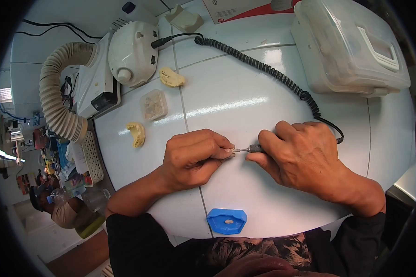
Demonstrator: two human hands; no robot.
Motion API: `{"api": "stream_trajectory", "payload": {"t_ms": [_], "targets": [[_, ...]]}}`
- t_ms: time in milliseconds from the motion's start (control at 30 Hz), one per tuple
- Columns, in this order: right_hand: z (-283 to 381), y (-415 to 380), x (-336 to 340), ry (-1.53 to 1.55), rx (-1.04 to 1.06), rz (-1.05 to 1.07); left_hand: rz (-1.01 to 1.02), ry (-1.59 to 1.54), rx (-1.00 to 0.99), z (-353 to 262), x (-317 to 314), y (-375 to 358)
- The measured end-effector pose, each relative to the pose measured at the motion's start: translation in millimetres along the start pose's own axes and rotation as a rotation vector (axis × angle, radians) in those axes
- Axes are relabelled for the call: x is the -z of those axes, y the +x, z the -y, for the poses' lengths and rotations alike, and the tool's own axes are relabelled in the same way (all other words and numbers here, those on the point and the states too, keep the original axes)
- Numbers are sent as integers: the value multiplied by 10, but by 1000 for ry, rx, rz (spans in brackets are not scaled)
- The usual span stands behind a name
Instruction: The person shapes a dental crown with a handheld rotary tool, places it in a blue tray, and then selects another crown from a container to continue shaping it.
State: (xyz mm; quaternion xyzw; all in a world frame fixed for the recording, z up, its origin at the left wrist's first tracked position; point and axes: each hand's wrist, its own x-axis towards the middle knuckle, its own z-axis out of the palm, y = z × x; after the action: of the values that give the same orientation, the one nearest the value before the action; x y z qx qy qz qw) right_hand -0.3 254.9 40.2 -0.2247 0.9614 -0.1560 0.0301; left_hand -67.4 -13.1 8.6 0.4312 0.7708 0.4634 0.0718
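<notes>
Near the middle of the table, my left hand [194, 157] is closed in a pinch on a small tooth-coloured dental piece [233, 153], mostly hidden by the fingertips. My right hand [300, 154] grips a dark rotary handpiece [256, 148], and its thin metal bur [241, 150] points left, its tip at the dental piece. Whether the tip touches cannot be made out. A black coiled cord [263, 67] runs from behind my right hand to a white control unit [133, 53]. Close to my body sits a blue tray [227, 221] with a small pale piece [229, 221] in it.
Left of centre lie two yellowish dental casts [172, 77] [136, 134] and a small clear box [153, 105]. A ribbed hose [55, 92] curves along the left edge. At the back right stands a translucent carry case [351, 46]. A person [64, 212] sits far left.
</notes>
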Motion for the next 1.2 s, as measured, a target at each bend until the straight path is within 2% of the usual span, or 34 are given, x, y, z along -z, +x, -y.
{"api": "stream_trajectory", "payload": {"t_ms": [167,367,400,500,800,900,1000,1133,1200], "targets": [[-56,-2,7,44,4,-23,4,-87,53,-10,9,-48],[-160,31,40,188,-56,-98,-139,-514,379,10,28,-92],[-155,40,49,193,-56,-95,-128,-498,355,58,24,-113],[-140,34,55,204,-63,-88,-97,-562,443,33,92,-94],[-140,43,29,191,-64,-95,-160,-683,468,83,113,-80],[-138,35,25,184,-64,-101,-216,-600,466,30,129,-61],[-129,35,13,165,-54,-106,-161,-78,176,-47,339,6],[-114,35,8,124,-49,-109,-198,498,-43,-270,413,85],[-107,24,-1,116,-46,-113,-2,673,-37,-187,369,93]]}}
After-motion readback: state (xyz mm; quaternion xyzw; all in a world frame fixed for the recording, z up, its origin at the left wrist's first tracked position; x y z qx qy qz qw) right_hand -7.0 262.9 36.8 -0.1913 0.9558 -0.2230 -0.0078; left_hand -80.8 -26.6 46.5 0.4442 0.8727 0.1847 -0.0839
